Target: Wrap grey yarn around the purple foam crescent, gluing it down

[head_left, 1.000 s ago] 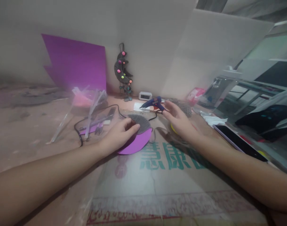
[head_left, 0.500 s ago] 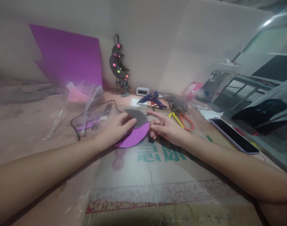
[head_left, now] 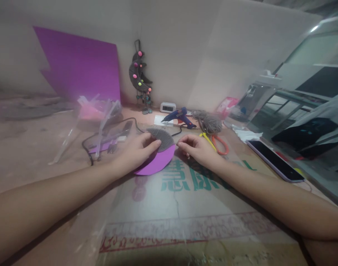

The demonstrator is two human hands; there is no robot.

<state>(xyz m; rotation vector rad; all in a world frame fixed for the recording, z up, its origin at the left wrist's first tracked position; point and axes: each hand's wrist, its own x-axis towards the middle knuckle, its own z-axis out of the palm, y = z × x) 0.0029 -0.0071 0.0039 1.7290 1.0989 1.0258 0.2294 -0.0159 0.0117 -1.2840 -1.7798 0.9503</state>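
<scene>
A round purple foam or card piece (head_left: 158, 161), its upper part covered in grey yarn (head_left: 164, 138), lies on the cardboard in front of me. My left hand (head_left: 142, 147) is closed on its left side, thumb on top across the yarn, the other fingers partly hidden. Just off the piece's right edge, my right hand (head_left: 195, 147) has thumb and index finger pinched together; whatever is between them is too small to make out. Behind my right hand lie scissors with an orange handle (head_left: 221, 145) and a yellow part (head_left: 208, 141).
A blue glue gun (head_left: 181, 117), a grey yarn ball (head_left: 212, 123) and a small white clock (head_left: 168, 107) stand behind. Glue sticks (head_left: 104, 118) lie left, a phone (head_left: 274, 160) right. A moon ornament (head_left: 139, 75) and purple sheet (head_left: 83, 66) are at the wall.
My right index finger, stretched out before, has curled in to meet the thumb. My left hand and the round piece have stayed nearly in place.
</scene>
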